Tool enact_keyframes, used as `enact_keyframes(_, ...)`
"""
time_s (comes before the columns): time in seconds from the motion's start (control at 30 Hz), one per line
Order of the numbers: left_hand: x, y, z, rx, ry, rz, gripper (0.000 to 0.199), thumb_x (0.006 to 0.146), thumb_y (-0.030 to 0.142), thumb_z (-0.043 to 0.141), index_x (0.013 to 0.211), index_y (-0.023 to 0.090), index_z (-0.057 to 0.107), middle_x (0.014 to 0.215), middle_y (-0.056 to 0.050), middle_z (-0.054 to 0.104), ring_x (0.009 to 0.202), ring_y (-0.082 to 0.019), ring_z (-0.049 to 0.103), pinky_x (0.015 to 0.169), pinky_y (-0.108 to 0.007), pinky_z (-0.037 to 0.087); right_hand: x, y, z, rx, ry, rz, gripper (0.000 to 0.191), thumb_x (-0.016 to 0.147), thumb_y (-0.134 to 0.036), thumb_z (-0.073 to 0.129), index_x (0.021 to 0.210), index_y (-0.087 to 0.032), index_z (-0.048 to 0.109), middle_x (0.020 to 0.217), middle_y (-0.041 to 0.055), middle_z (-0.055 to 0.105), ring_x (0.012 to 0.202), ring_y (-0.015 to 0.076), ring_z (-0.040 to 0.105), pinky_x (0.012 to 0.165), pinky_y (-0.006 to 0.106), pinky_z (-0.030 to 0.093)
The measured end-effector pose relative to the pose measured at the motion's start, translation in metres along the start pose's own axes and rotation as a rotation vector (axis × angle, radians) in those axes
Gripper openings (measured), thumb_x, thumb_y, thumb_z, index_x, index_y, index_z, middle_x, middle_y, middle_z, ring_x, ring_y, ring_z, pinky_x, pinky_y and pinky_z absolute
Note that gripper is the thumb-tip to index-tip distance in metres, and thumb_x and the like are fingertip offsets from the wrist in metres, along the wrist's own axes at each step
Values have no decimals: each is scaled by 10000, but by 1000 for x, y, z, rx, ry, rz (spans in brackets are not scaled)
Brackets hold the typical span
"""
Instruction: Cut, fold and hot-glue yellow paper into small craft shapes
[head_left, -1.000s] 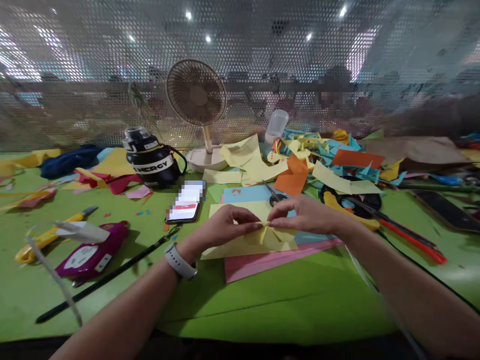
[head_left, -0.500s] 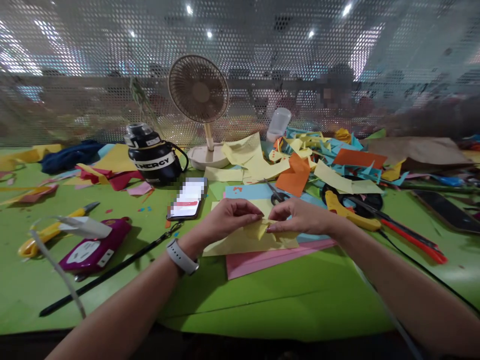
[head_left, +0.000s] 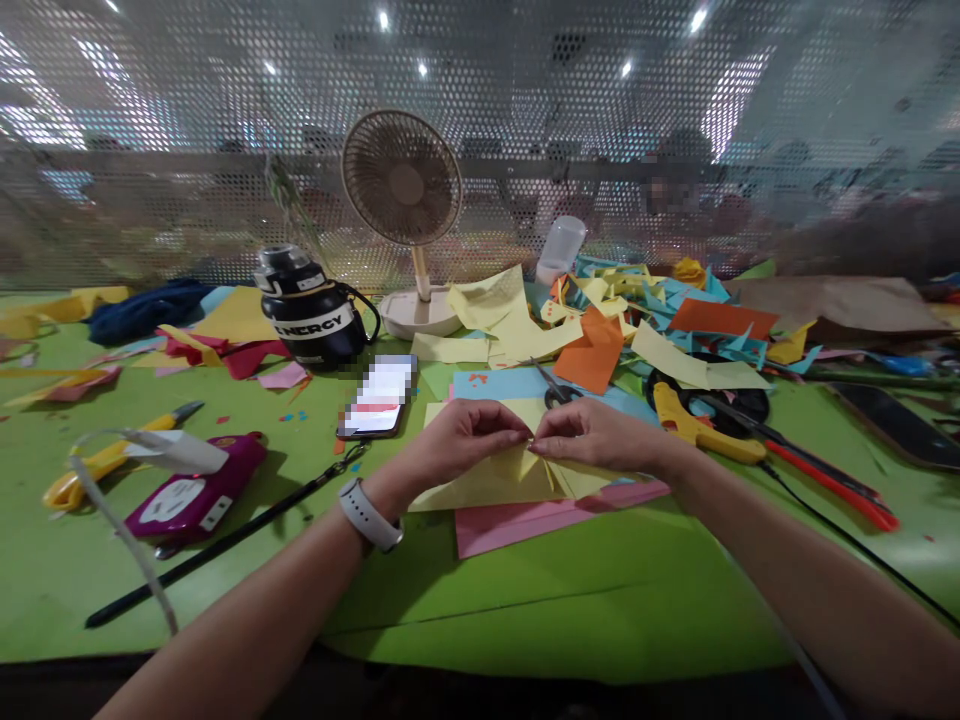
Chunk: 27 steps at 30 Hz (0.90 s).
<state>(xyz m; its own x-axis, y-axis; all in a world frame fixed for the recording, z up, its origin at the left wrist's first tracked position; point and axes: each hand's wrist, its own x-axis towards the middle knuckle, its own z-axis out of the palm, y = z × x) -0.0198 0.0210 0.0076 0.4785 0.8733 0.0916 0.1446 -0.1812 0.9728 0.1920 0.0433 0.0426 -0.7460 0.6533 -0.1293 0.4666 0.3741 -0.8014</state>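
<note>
My left hand [head_left: 476,435], with a white watch on its wrist, pinches the upper edge of a folded pale yellow paper [head_left: 523,472]. Fingertips of my right hand [head_left: 600,435] are closed on the same paper, almost touching the left ones. The paper has creases and a pointed fold below the fingers. Beneath it lie another yellow sheet [head_left: 450,495], a pink sheet [head_left: 491,530] and a light blue sheet [head_left: 510,384] bearing small orange scraps. Black-handled scissors [head_left: 553,392] rest just behind my right hand, which partly covers the sheets.
A phone [head_left: 382,400] and a black bottle [head_left: 315,320] stand left of the sheets, with a small fan [head_left: 405,185] behind. Paper scraps [head_left: 592,345] pile up at the back. A yellow glue gun [head_left: 697,430] and a red cutter [head_left: 832,485] lie right; a purple device [head_left: 199,490] lies left.
My fingertips have come closer together on the yellow paper, and its fold has changed shape, spreading further right under my right hand. The whole view has shifted slightly.
</note>
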Motion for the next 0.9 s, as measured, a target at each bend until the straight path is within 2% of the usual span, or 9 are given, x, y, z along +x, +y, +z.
enact_keyframes(0.13, -2, 3, 0, -37, 10, -30, 167, 779, 302, 669, 861, 158, 692, 830, -34, 701, 743, -122, 600, 693, -246, 461, 1, 1, 1, 14, -4, -6, 271, 823, -395, 578, 758, -139, 635, 649, -17, 513, 616, 105, 435, 578, 228, 335)
enact_keyframes(0.23, -3, 9, -1, -138, 42, -133, 245, 778, 382, 670, 888, 164, 679, 773, -8, 663, 678, -108, 574, 628, -236, 466, 2, 3, 0, 90, 35, -21, 264, 837, -397, 570, 793, -142, 620, 671, -17, 514, 616, 98, 431, 582, 227, 340)
enact_keyframes(0.4, -1, 13, -6, -309, 89, -252, 361, 744, 474, 679, 624, 143, 602, 583, 40, 542, 543, -80, 515, 613, -252, 492, 1, 5, -1, 212, 76, 21, 296, 816, -436, 598, 767, -144, 603, 647, -22, 503, 574, 86, 410, 530, 221, 321)
enact_keyframes(0.67, -2, 9, -7, -291, 33, -240, 331, 753, 458, 685, 680, 139, 636, 617, 15, 602, 571, -86, 568, 608, -234, 481, 1, 5, -2, 263, 80, 49, 320, 785, -459, 641, 758, -143, 601, 641, -21, 494, 567, 82, 405, 515, 223, 316)
enact_keyframes(0.9, 0, 9, -13, -140, -22, -148, 359, 791, 451, 655, 614, 151, 567, 532, 67, 464, 528, -73, 533, 587, -220, 476, 1, 5, 0, 294, 75, 37, 289, 801, -430, 630, 753, -147, 601, 632, -28, 484, 563, 80, 401, 512, 224, 309)
